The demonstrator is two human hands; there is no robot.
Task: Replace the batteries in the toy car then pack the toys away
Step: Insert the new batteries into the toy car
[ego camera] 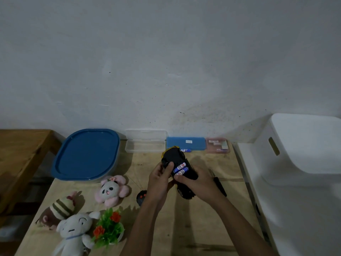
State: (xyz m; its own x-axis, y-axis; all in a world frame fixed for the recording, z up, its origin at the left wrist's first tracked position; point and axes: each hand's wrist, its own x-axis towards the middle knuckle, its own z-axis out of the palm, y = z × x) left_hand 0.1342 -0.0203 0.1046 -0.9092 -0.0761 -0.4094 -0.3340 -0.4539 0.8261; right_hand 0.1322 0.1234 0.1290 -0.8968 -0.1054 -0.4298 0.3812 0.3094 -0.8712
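The black and yellow toy car (173,156) is held upside down above the table, its battery bay uncovered. Blue and white batteries (181,169) lie side by side in the bay. My left hand (159,179) grips the car's left side, thumb near the batteries. My right hand (198,183) grips the car's near end, fingers curled over it by the bay. A loose battery (186,150) lies on the table behind the car. A black remote (141,197) with red buttons sits left of my left forearm. A black screwdriver (219,184) lies right of my right hand.
A blue-lidded tub (86,154) stands at the back left. A clear open case (145,143), a blue case (186,142) and a pink case (217,145) line the wall. Three plush toys (110,190) and a small fake plant (108,228) lie front left. A white bin (302,148) stands right.
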